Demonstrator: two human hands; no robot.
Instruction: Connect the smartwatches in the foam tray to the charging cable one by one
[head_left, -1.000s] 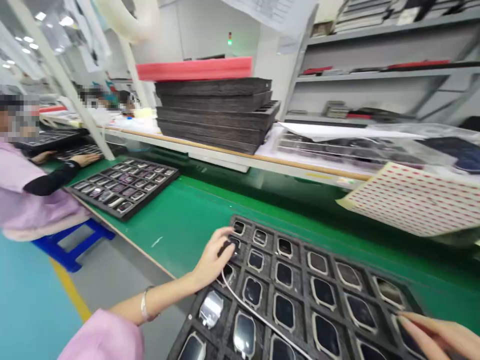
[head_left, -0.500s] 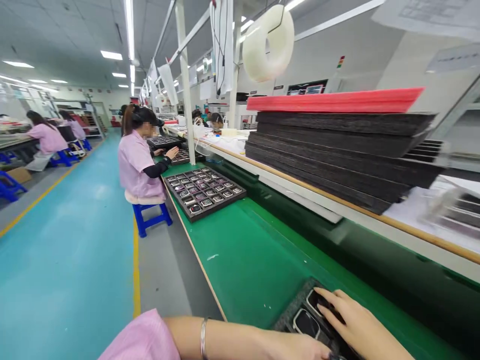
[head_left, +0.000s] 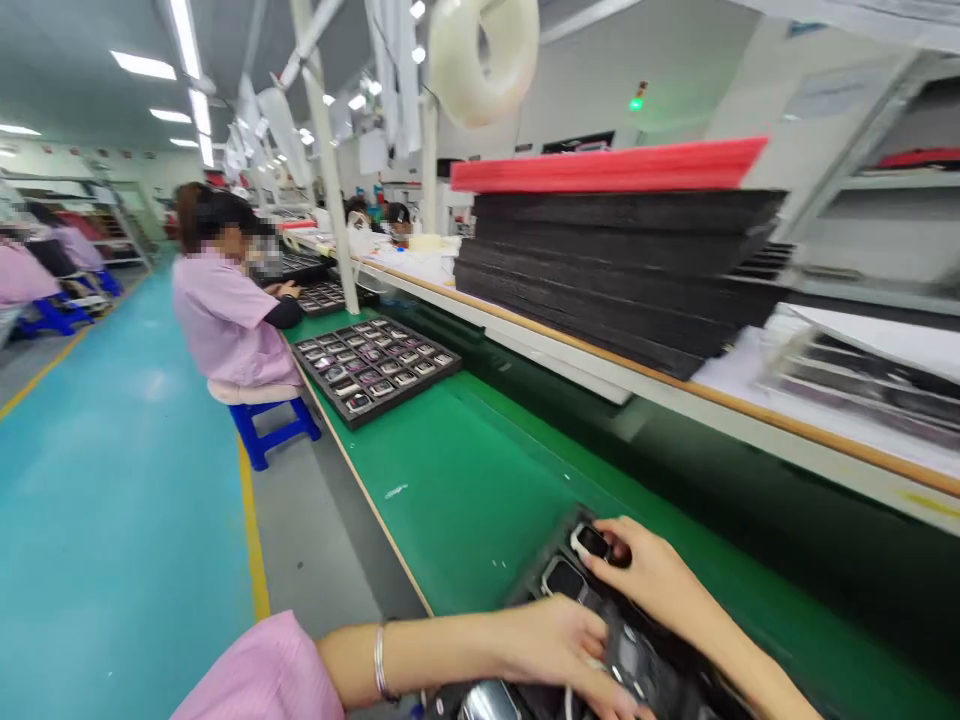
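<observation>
My right hand (head_left: 645, 570) pinches a smartwatch case (head_left: 589, 541) with a pale frame and dark screen, at the far corner slot of a black foam tray (head_left: 536, 570). Its thumb is on the near edge, with the fingers at the far side. Another smartwatch case lies in the neighbouring slot (head_left: 562, 578). Closer to me, my left hand (head_left: 559, 640), with silver bangles at its wrist, curls over the tray. A dark, glossy piece resembling the back of a watch (head_left: 631, 660) is at its fingers, partly blurred. The near part of the tray is cut off and hidden by my arms.
Further along the green bench (head_left: 442, 470) lies a black tray (head_left: 405, 400) filled with watch cases. A co-worker (head_left: 225, 300) sits beyond it on a blue stool (head_left: 274, 430). Black foam sheets (head_left: 600, 270) topped with red foam (head_left: 607, 166) stand on the raised shelf. A tape roll (head_left: 450, 60) hangs above.
The view has swung to the right. My right hand has shifted from lying over the corner watch to pinching it. My left hand has come higher into view, with the dark piece at its fingers.
</observation>
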